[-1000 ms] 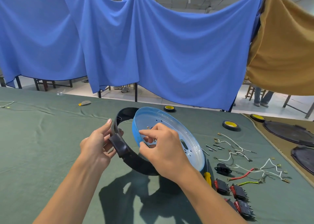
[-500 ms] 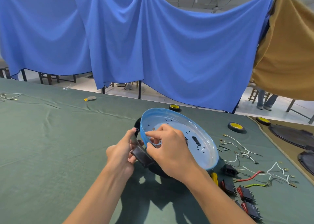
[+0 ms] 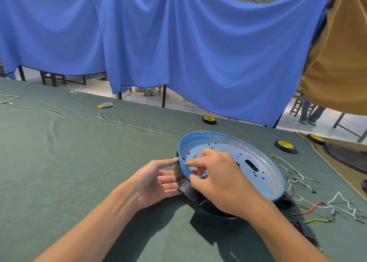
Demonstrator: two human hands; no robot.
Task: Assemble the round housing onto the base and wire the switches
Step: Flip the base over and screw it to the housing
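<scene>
Pressing our left hand (image 3: 156, 182) against the black round housing (image 3: 186, 188) at centre right, we hold its fingers (image 3: 168, 161) straight and together. Our right hand (image 3: 218, 184) reaches into the blue base (image 3: 258, 174) seated on the housing, thumb and forefinger pinching a small metal part (image 3: 203, 170). Both pieces sit on the green table (image 3: 79, 152); loose wires (image 3: 337, 200) lie lower right.

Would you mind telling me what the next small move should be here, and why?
Probably press the small metal fastener, pinched by the right hand, into a hole near the rim of the blue plate. The plate sits inside the black housing ring, the left hand braces the ring from outside, and the fastener is right at that wall.
</scene>
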